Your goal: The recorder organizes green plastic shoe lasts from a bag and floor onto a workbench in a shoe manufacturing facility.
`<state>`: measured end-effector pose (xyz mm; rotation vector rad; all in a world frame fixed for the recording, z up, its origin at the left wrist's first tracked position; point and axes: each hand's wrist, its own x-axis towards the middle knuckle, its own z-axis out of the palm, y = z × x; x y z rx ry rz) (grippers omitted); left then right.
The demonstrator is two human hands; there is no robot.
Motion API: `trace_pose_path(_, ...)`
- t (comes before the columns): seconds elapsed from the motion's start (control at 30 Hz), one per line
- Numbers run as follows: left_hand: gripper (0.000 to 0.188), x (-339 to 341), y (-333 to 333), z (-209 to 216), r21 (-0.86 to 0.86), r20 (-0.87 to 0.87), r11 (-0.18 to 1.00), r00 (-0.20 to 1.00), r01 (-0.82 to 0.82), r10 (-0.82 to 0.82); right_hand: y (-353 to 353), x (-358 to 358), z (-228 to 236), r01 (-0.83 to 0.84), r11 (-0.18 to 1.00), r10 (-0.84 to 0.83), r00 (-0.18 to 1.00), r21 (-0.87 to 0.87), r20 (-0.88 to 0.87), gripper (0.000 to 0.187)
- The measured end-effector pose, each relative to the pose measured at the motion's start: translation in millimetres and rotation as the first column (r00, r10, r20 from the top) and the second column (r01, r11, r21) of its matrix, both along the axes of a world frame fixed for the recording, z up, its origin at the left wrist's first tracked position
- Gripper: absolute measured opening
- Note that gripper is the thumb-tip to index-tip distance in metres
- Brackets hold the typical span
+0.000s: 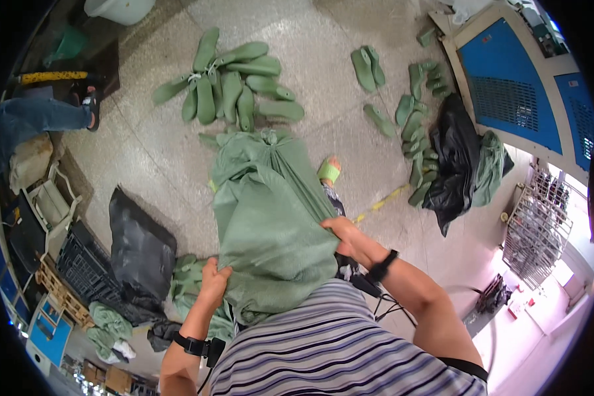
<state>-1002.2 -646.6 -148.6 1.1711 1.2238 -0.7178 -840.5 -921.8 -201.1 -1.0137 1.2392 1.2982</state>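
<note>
A large green sack [270, 224] is held in front of the striped shirt [297, 343], stretched between both hands above the speckled floor [330, 72]. Its near left edge is gripped by the left hand [214, 280], the cloth pinched between thumb and curled fingers; its right edge is pinched likewise by the right hand [344, 236]. The sack's far end is gathered into folds — whether anything is held inside cannot be told. Just beyond it, a loose cluster of green shoe lasts [230, 92] is spread on the floor, some tied together with white cord [210, 68]. More lasts [413, 125] are heaped to the right, beside a crumpled black bag [455, 155] and a blue-panelled cabinet [508, 72]. On the left, another black bag [138, 247] is seen.
</note>
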Motion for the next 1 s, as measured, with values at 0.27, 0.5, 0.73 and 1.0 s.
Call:
trace_pose_path(0.27, 0.027, 42, 21, -2, 0.118, 0.118, 0.993, 0.993, 0.011, -0.025, 49, 74, -38, -0.905, 0.317, 0.917, 0.217, -0.283, 0.333, 0.045)
trace_pose_path(0.5, 0.03, 140, 81, -113, 0.486, 0.217, 0.646, 0.634, 0.589, -0.742, -36, 98, -54, -0.459, 0.759, 0.621, 0.3, -0.461, 0.724, 0.035)
trace_pose_path(0.73, 0.032, 249, 57, -113, 0.712, 0.068, 0.152, 0.147, 0.685, -0.987, -235, 18, -2, -0.134, 0.708, 0.431, 0.86, -0.693, 0.274, 0.016)
trace_pose_path(1.0, 0.031, 442, -32, -132, 0.675, 0.083, 0.19, 0.182, 0.713, -0.98, -289, 163, -149, -0.01, 0.895, 0.188, 0.915, -0.447, 0.356, 0.022)
